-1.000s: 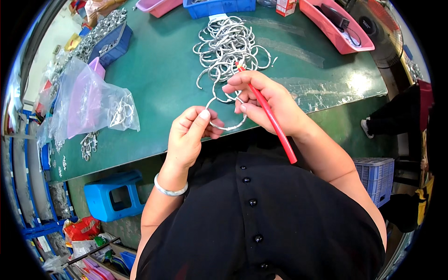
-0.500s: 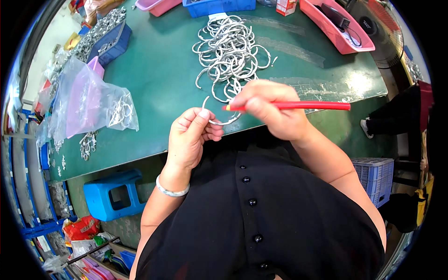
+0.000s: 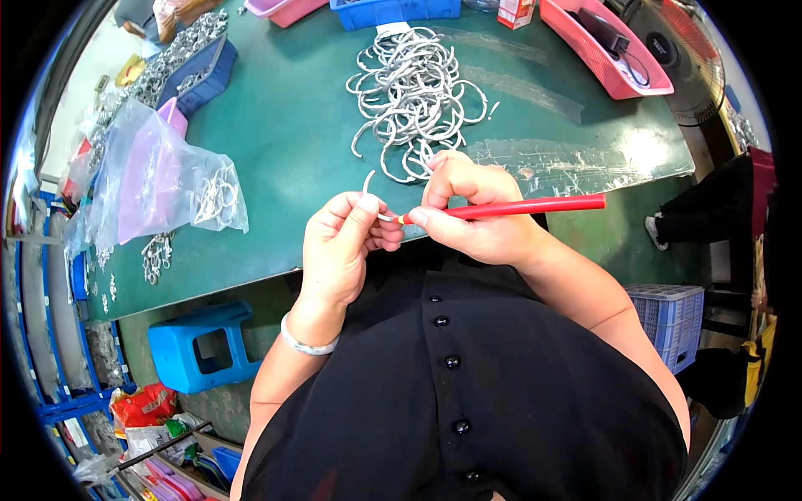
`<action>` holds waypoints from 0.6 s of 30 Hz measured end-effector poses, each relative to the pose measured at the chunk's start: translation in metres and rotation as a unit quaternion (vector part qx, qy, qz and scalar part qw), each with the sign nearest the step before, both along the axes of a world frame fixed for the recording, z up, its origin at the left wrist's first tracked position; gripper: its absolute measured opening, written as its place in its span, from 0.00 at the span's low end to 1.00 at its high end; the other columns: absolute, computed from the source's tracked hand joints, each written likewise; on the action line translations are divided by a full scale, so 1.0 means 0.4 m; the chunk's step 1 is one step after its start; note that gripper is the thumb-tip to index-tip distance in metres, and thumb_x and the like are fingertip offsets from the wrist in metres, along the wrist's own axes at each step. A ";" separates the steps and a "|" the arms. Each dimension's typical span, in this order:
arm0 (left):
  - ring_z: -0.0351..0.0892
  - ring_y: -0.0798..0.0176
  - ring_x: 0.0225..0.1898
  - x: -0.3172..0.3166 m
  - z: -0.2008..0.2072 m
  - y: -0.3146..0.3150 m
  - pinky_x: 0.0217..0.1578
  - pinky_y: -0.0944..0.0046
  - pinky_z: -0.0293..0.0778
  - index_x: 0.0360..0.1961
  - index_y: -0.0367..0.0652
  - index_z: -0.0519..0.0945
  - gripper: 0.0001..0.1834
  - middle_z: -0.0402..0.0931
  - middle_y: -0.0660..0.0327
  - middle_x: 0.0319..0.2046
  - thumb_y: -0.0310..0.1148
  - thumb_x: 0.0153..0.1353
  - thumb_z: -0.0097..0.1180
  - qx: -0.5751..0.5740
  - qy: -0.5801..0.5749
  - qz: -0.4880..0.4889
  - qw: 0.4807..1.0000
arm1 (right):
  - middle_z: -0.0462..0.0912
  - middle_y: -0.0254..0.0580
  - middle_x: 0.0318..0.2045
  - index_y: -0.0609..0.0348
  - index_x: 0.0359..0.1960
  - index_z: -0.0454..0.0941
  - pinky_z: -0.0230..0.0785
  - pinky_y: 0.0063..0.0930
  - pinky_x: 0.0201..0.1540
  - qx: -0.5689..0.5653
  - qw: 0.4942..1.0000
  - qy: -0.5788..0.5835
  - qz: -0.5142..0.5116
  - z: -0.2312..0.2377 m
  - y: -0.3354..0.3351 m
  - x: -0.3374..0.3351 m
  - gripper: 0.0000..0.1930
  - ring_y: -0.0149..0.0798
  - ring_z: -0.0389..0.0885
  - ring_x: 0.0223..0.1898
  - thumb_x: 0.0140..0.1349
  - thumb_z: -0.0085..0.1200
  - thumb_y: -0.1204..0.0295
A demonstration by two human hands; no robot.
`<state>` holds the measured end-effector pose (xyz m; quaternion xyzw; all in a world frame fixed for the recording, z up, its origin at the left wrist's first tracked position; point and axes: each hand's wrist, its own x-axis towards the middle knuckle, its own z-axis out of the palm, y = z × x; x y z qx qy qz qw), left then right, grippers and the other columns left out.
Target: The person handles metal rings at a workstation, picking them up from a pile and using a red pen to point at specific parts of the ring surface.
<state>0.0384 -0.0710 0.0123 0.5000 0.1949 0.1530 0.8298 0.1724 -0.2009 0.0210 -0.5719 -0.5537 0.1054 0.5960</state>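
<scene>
In our left hand [image 3: 338, 250] we pinch a thin silver ring [image 3: 368, 182] between thumb and fingers, over the near edge of the counter [image 3: 284, 100], while our right hand [image 3: 494, 236] grips a red pen-like stick [image 3: 551, 204], its tip close beside the left fingertips. Just beyond our hands we have a heap of similar rings [image 3: 413, 92], and farther out a blue tray [image 3: 397, 12].

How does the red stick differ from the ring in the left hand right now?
The red stick is straight, while the ring is curved. The red stick has a yellow part near its tip; the ring is plain silvery-grey. The right hand holds the red stick, the left hand the ring. Both are slender.
</scene>
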 end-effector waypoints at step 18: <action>0.76 0.68 0.23 0.001 0.002 0.006 0.26 0.70 0.73 0.29 0.38 0.74 0.09 0.76 0.59 0.23 0.33 0.61 0.48 0.003 0.002 0.002 1.000 | 0.72 0.34 0.18 0.58 0.18 0.68 0.60 0.30 0.36 -0.021 0.999 0.043 -0.021 0.012 -0.002 0.002 0.08 0.30 0.71 0.22 0.48 0.57 0.75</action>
